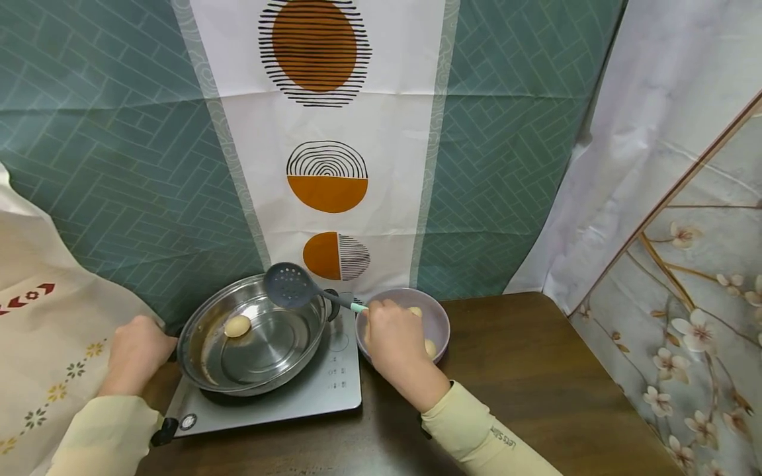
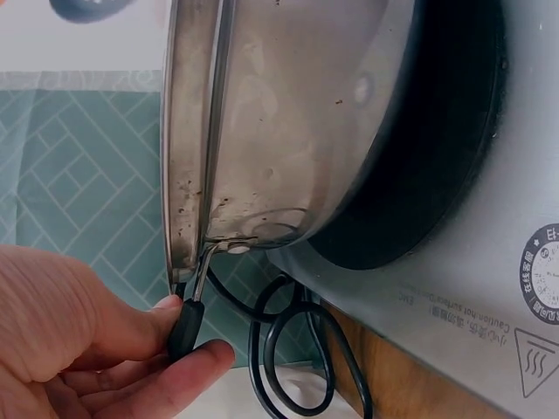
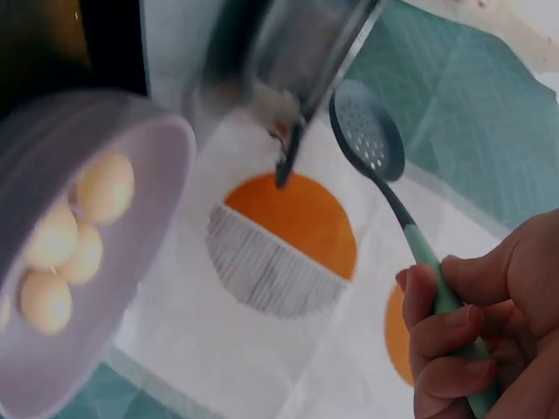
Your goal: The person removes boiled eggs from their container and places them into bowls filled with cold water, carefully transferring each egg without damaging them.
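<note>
A steel pan (image 1: pixel 270 344) sits on the induction cooker, with a single egg (image 1: pixel 237 326) in its left part. My left hand (image 1: pixel 139 347) pinches the pan's black side handle (image 2: pixel 185 328) between thumb and fingers. In my right hand (image 1: pixel 397 344) is the green handle (image 3: pixel 445 301) of a slotted spoon, its dark perforated head (image 1: pixel 288 285) tilted above the pan's right side. That head carries nothing. Below the right hand stands a pale purple bowl (image 1: pixel 442 324) with several eggs (image 3: pixel 105 188), partly hidden by the hand in the head view.
The silver induction cooker (image 1: pixel 348 380) rests on a brown wooden table (image 1: pixel 506 370). A black cord (image 2: pixel 327 349) loops beside the cooker, near the pan handle. A patterned curtain (image 1: pixel 506 165) hangs close behind the pan and bowl. On the left is a cream cloth (image 1: pixel 53 344).
</note>
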{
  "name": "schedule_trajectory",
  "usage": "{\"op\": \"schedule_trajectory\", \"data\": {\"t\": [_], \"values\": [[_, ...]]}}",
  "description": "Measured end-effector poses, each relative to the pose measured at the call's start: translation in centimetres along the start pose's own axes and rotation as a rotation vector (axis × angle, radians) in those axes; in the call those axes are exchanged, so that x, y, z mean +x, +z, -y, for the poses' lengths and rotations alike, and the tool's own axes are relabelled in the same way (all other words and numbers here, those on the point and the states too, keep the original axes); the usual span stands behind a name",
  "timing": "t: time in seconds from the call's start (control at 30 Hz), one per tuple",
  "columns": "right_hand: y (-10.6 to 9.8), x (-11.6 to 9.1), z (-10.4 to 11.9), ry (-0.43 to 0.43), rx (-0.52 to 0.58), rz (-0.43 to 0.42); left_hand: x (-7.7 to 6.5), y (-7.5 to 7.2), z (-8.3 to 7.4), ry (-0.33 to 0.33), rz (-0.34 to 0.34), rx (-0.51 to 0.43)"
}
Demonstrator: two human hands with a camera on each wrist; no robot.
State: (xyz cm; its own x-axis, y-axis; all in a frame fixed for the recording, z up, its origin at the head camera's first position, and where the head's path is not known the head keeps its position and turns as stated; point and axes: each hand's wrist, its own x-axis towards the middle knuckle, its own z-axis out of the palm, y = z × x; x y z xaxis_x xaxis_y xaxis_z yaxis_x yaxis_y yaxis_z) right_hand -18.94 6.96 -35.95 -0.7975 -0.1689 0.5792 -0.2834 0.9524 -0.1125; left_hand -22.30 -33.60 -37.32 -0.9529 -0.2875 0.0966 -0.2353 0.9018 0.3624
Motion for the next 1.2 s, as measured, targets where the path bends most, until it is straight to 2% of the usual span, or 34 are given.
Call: {"op": "schedule_trajectory", "data": {"t": [0.23,0.57,0.8,1.2], "values": [[2.3,-0.5,2.3,0.025,-0.055,0.062,0.1,0.2,0.2,0.032,-0.03,0.011],[3.6,-0.7,5.3,0.017,-0.137,0.194,0.1,-0.1,0.4,0.043,-0.005,0.016],[4.3,-1.0,6.4,-0.009,-0.131,0.157,-0.1,0.0,0.1,0.023,-0.004,0.005],[4.6,-1.2,7.2,-0.028,-0.142,0.177,0.1,0.0,-0.2,0.012,-0.012,0.031]]}}
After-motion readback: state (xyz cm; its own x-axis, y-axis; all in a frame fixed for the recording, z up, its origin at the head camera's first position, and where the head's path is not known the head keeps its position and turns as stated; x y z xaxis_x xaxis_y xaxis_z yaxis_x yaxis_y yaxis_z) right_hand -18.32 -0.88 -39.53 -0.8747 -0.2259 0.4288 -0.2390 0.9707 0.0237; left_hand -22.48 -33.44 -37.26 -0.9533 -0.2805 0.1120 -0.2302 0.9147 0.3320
